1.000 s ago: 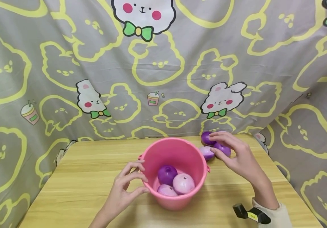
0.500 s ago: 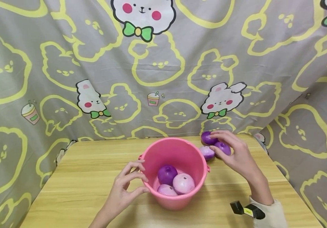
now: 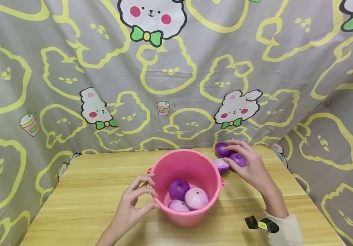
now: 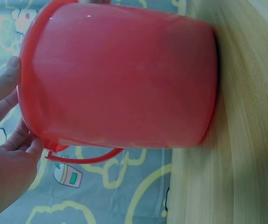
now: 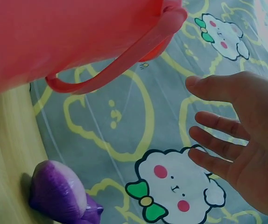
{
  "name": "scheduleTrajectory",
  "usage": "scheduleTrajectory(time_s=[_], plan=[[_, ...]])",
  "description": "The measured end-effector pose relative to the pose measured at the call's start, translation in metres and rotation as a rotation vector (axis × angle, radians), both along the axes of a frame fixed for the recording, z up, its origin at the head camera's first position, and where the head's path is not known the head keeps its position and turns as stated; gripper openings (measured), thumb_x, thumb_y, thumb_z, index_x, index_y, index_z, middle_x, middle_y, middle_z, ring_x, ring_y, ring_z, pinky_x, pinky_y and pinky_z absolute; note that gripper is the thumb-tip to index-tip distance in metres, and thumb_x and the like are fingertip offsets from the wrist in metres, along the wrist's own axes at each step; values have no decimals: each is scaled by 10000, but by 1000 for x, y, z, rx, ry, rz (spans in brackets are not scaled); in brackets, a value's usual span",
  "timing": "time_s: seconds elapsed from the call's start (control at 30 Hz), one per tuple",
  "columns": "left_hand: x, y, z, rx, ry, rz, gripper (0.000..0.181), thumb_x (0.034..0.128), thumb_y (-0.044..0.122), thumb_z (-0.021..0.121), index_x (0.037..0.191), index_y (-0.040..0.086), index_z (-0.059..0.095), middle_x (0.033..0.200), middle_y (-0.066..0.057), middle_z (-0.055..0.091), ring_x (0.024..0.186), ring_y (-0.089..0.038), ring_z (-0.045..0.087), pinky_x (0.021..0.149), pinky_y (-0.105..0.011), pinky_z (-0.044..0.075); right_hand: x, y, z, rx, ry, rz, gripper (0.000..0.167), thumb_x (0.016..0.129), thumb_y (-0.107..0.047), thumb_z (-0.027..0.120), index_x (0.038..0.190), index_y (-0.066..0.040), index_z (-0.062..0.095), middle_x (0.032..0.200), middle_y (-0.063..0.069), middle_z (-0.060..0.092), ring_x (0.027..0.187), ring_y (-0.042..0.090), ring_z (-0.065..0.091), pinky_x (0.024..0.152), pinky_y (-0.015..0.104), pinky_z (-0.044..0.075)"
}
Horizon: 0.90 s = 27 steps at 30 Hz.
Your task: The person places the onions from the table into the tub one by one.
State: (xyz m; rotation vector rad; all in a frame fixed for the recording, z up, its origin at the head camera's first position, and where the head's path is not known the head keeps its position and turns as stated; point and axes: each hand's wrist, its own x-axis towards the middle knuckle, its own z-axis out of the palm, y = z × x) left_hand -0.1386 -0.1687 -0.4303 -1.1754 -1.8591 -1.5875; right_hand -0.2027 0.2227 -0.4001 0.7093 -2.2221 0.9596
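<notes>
A pink bucket (image 3: 184,215) stands upright on the table, with two pale onions (image 3: 196,199) and one dark purple onion (image 3: 179,189) inside. My left hand (image 3: 131,201) holds the bucket's left rim, its thumb and fingers spread along it in the left wrist view. Right of the bucket lie a purple onion (image 3: 222,149), another purple onion (image 3: 238,159) and a paler purple onion (image 3: 221,165). Over them is my right hand (image 3: 248,165), thumb and fingers apart. In the right wrist view this hand (image 5: 250,140) is empty, clear of the purple-and-pale onion (image 5: 59,193).
The wooden table (image 3: 93,191) backs onto a patterned cloth (image 3: 176,78), which also hangs at both sides. The bucket's handle (image 5: 110,77) hangs down on its far side. A black wrist device (image 3: 262,224) sits at my right sleeve.
My right hand has shifted slightly left over the onions. A pale shape behind its fingers a second ago is out of sight. My left hand and the bucket stay put; the head view drifts slightly.
</notes>
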Motion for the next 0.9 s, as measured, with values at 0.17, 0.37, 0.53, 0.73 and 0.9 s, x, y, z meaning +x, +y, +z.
scheduleTrajectory(time_s=[0.17, 0.37, 0.53, 0.73, 0.9], plan=[[-2, -3, -5, -2, 0, 0, 336, 713, -122, 853, 968, 35, 701, 1146, -162, 560, 1333, -323, 498, 1180, -383, 435, -5, 1, -7, -3, -21, -11, 392, 821, -39, 860, 1171, -155, 727, 1315, 83, 641, 1260, 263, 586, 1103, 140, 422], [-1, -4, -5, -6, -3, -1, 339, 713, -125, 851, 970, 35, 700, 1144, -155, 560, 1339, -317, 497, 1183, -374, 430, -10, 3, -17, 2, -11, -19, 398, 817, -30, 858, 1177, -132, 722, 1294, 119, 656, 1253, 296, 595, 1131, 147, 397], [-1, -4, -4, -4, 2, -9, 335, 719, -116, 852, 974, 40, 700, 1144, -156, 558, 1333, -318, 498, 1179, -374, 436, -14, 4, -24, -1, -5, -27, 404, 806, -41, 871, 1173, -126, 724, 1270, 114, 666, 1249, 299, 587, 1149, 165, 385], [-2, -5, -6, -5, -2, -7, 334, 721, -105, 855, 976, 47, 701, 1143, -154, 559, 1340, -325, 496, 1183, -379, 431, -20, 6, -31, -11, 3, -5, 402, 795, -14, 870, 1160, -103, 725, 1239, 123, 673, 1222, 284, 577, 1153, 195, 390], [-2, -5, -6, -6, -5, 2, 345, 716, -105, 858, 979, 56, 705, 1143, -153, 563, 1335, -335, 498, 1177, -372, 438, -24, 7, -37, 3, 4, -21, 406, 796, -18, 872, 1162, -111, 724, 1224, 127, 676, 1213, 307, 575, 1142, 201, 401]])
